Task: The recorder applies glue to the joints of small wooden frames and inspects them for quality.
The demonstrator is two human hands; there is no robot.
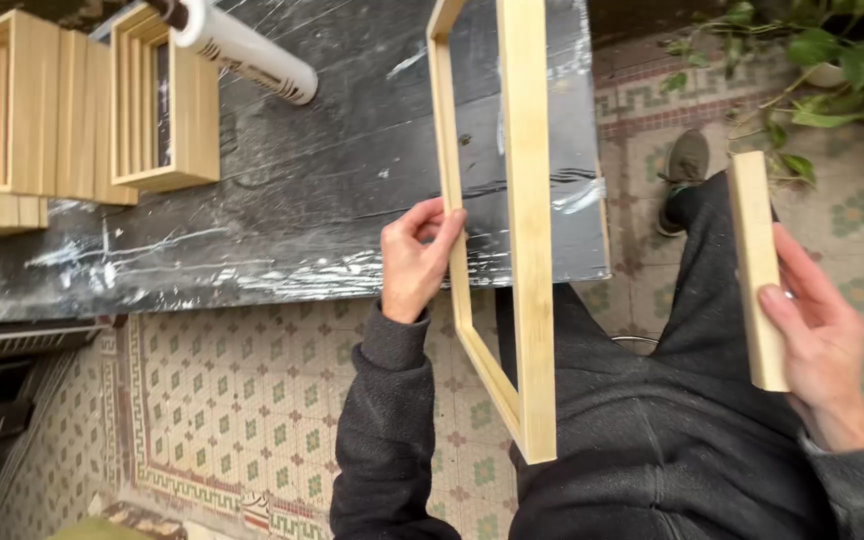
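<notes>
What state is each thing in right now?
Wooden frame: upright on edge, gripped by left hand.
Wooden strip: held by right hand, apart from frame.
Finished frames: stacked on table.
White tube: lying on table.

The scene was viewed steeply downward from a single head-worn camera, close above the worktable (282,200) and tiled floor (242,400).

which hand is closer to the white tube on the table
Left. The left hand grips the wooden frame below the white tube; the right hand is far right.
</notes>
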